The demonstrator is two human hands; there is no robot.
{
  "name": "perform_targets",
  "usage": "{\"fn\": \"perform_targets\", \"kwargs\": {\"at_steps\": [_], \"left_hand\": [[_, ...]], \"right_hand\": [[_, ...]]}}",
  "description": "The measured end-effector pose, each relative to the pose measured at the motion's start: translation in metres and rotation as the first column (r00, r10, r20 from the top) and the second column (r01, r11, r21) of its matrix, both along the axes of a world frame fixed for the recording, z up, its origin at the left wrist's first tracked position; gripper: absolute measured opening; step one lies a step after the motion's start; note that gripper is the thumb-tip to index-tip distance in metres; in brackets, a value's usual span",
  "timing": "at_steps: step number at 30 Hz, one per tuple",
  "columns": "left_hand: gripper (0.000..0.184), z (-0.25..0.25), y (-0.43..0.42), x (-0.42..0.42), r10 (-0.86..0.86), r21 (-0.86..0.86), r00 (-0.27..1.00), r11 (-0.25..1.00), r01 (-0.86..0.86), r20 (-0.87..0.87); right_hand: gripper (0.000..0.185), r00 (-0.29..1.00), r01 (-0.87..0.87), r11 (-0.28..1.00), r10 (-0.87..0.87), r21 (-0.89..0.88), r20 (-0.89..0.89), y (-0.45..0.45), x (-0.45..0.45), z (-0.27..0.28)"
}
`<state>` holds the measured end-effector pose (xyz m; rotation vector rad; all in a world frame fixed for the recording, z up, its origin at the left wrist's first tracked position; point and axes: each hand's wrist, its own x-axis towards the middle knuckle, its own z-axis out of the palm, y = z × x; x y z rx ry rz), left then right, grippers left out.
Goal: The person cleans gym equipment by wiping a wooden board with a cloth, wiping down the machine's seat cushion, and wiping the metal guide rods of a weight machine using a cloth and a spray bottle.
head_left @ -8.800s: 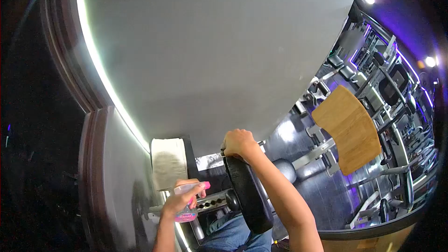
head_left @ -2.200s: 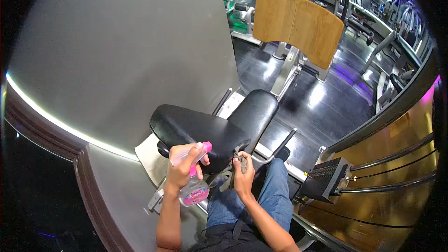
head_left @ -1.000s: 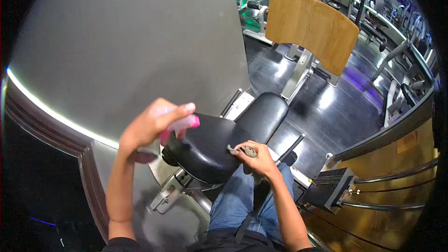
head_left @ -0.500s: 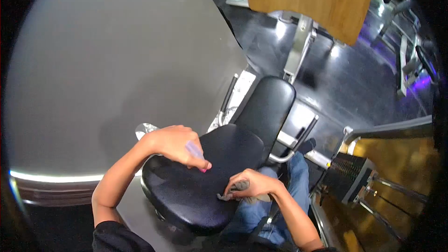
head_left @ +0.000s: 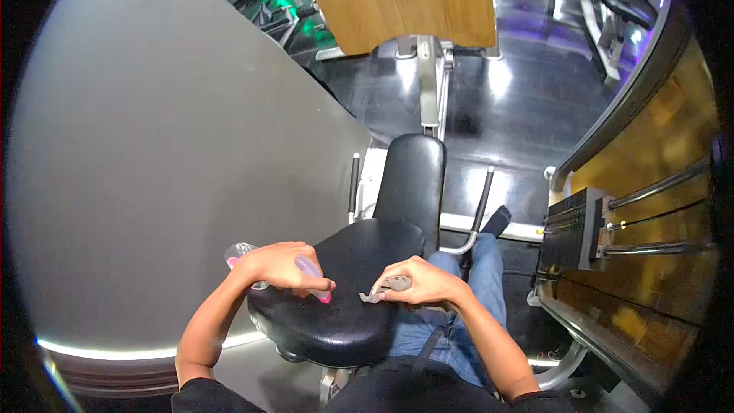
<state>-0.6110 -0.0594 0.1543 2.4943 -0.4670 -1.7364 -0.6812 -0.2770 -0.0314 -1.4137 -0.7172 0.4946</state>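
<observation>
My left hand [head_left: 281, 264] is closed around a spray bottle [head_left: 309, 268] with a translucent lilac head and a pink tip. Its clear body pokes out behind the wrist, and my fingers hide the middle. The bottle is over the near part of a black padded seat [head_left: 329, 329]. To the right, my right hand [head_left: 420, 281] pinches a crumpled grey cloth [head_left: 397, 284], one corner hanging from the fingertips close to the seat's right edge. Whether the cloth touches the padding I cannot tell.
A black backrest pad [head_left: 411, 183] extends beyond the seat, with handle bars [head_left: 483, 199] at both sides. Farther off is a wooden panel [head_left: 405, 0] on a metal post. A grey wall [head_left: 153, 145] stands left; a weight stack [head_left: 569, 229] stands right.
The view has turned, so the bench now points more nearly straight ahead. Both hands keep their grip on the spray bottle and the cloth, staying over the seat.
</observation>
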Motion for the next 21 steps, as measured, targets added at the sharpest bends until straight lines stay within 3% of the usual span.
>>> {"fn": "perform_targets", "kwargs": {"at_steps": [1,3,5,8,9,11,13,15,17,19,21], "left_hand": [[0.047,0.006,0.002,-0.006,0.0,-0.019,1.0,1.0,0.0,0.016],[0.045,0.023,0.012,-0.021,-0.026,-0.169,0.972,0.983,0.066,0.233],[0.044,0.041,0.02,-0.035,-0.018,-0.193,0.94,0.977,0.089,0.342],[0.042,0.05,0.041,-0.05,0.16,-0.21,0.846,0.976,-0.058,0.508],[0.042,0.045,0.052,-0.053,0.169,-0.221,0.84,0.974,-0.06,0.516],[0.04,0.036,0.07,-0.059,0.42,-0.406,0.704,0.891,-0.202,0.573],[0.039,0.033,0.078,-0.059,0.46,-0.44,0.645,0.874,-0.206,0.61],[0.038,0.026,0.084,-0.057,0.506,-0.48,0.584,0.85,-0.215,0.635],[0.034,0.015,0.09,-0.05,0.525,-0.521,0.534,0.836,-0.174,0.663],[0.03,0.002,0.098,-0.048,0.562,-0.541,0.542,0.812,-0.219,0.625],[0.029,-0.011,0.103,-0.044,0.644,-0.664,0.523,0.725,-0.184,0.558]], "right_hand": [[0.024,1.0,0.0,1.0,0.0,-0.019,0.016,-0.001,-0.002,0.006],[0.026,0.993,0.079,0.981,-0.06,-0.178,0.106,-0.001,-0.004,0.023],[0.026,0.985,0.089,0.963,-0.047,-0.255,0.164,0.006,-0.003,0.039],[0.022,0.954,0.115,0.957,-0.031,-0.268,0.298,0.031,-0.008,0.068],[0.023,0.94,0.104,0.967,-0.018,-0.235,0.34,0.038,-0.01,0.08],[0.027,0.937,0.055,0.973,0.027,-0.224,0.348,0.046,-0.013,0.094],[0.024,0.927,0.041,0.974,0.046,-0.223,0.371,0.041,-0.014,0.093],[0.022,0.953,-0.042,0.996,0.063,-0.077,0.297,0.031,-0.011,0.082],[0.02,0.96,-0.047,0.993,0.075,-0.107,0.271,0.021,-0.007,0.07],[0.018,0.967,0.097,0.928,-0.002,-0.361,0.255,0.017,-0.006,0.063],[0.018,0.958,0.121,0.925,-0.013,-0.359,0.288,0.022,-0.001,0.056]]}}
